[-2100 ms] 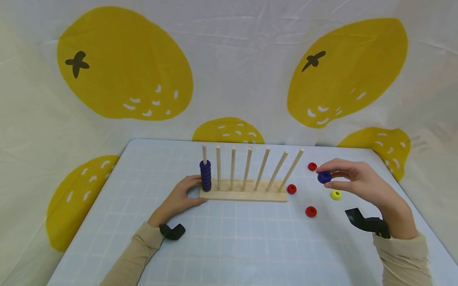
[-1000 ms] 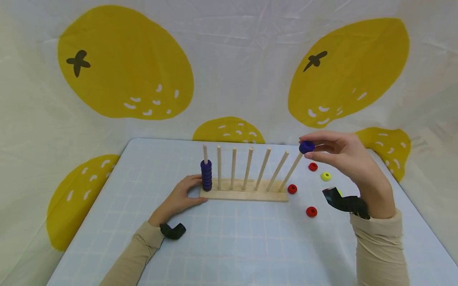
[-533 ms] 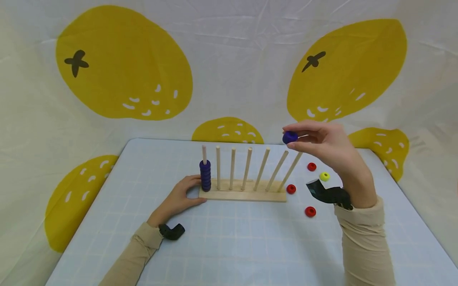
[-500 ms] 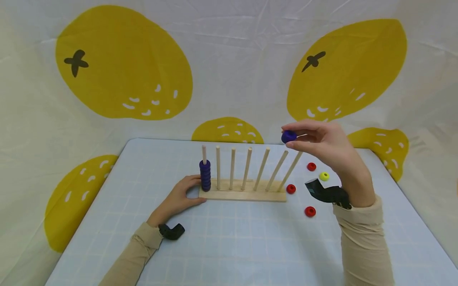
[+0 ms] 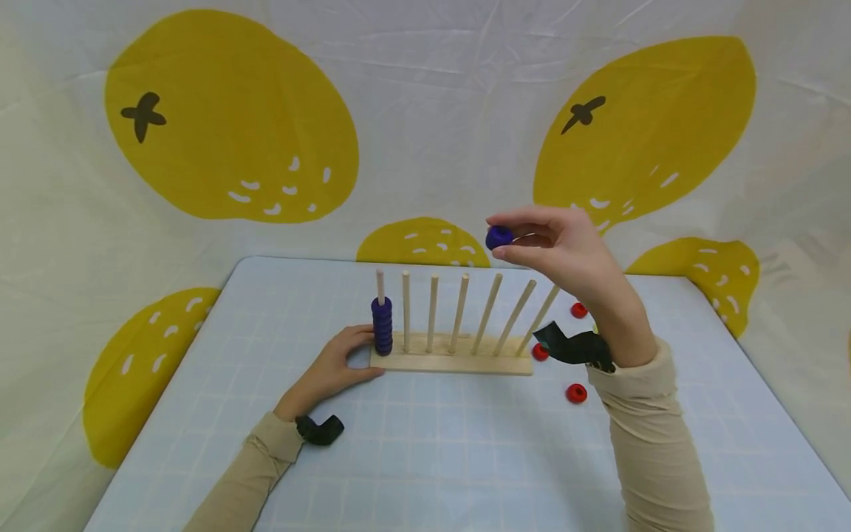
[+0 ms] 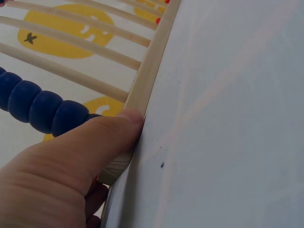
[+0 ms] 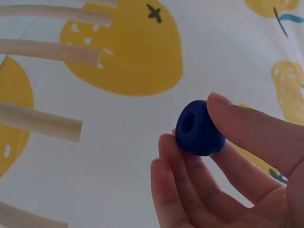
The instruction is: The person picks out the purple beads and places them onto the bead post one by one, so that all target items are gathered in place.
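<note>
A wooden peg rack [image 5: 459,362] with several upright pegs stands on the table. Its leftmost peg carries a stack of dark blue beads [image 5: 382,326], with the peg's tip bare above them. My left hand [image 5: 335,363] grips the rack's left end, and in the left wrist view its thumb [image 6: 116,128] presses along the base beside the lowest bead. Raised above the pegs on the right side, my right hand [image 5: 565,247] pinches one blue bead [image 7: 199,128] between thumb and fingers. The hole of that bead faces the peg tips in the right wrist view.
Red beads lie right of the rack: one near its end [image 5: 541,352], another red bead [image 5: 576,393] nearer me, and a third red bead [image 5: 579,310] farther back. A yellow bead is mostly hidden behind the right wrist. A curtain [image 5: 439,133] printed with lemons hangs behind the table.
My right hand has lifted the blue bead from over the right of the table and carried it up and leftward above the pegs. The left hand keeps its grip on the rack.
</note>
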A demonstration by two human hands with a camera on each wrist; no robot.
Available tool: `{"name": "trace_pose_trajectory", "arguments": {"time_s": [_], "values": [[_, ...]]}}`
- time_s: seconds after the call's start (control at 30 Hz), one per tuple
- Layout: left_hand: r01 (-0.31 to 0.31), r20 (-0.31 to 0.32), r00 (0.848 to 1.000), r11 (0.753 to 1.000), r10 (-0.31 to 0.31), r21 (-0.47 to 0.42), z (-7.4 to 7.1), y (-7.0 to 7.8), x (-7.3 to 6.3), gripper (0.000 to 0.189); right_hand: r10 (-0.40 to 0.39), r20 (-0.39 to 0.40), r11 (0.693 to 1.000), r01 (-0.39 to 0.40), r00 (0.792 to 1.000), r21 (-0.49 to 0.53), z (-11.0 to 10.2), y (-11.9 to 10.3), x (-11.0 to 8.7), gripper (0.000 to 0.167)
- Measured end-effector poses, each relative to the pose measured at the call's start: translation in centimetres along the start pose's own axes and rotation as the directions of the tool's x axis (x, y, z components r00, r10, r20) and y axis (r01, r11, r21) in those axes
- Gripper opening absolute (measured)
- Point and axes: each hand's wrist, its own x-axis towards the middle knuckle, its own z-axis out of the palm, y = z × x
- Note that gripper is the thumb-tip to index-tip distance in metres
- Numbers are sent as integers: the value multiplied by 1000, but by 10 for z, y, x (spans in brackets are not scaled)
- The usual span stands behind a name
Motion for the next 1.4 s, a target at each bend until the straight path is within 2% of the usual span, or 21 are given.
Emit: {"name": "trace_pose_trajectory", "arguments": {"time_s": [0.27,0.57,0.73,0.9,1.0,1.1,1.17,1.27,1.4], "values": [[24,8,1000,1000,-24,-18,1,-1,0,55,-40,-18,997,41,999,62,18,-10,12,35],[-6,-10,1000,1000,6,-13,1,1,1,55,-171,-23,979,172,985,108,33,-13,26,33],[14,0,1000,1000,-14,-21,0,1,1,54,-239,-3,964,237,971,122,41,-12,35,32],[25,4,1000,999,-25,-23,0,1,0,54,-353,9,922,346,936,172,49,-9,47,32],[10,-6,1000,1000,-10,-27,0,2,0,53,-427,6,885,416,904,209,55,-6,55,32],[3,-9,1000,1000,-3,-30,-1,3,0,53,-502,18,844,486,864,227,63,-3,61,32],[1,-8,1000,999,-1,-32,-1,3,0,53,-534,36,827,513,845,232,69,0,64,32],[11,-1,1000,999,-11,-36,-1,4,0,54,-559,79,814,529,825,238,77,4,67,33],[18,5,1000,999,-18,-43,-1,5,0,54,-557,142,820,514,819,251,86,11,67,33]]}}
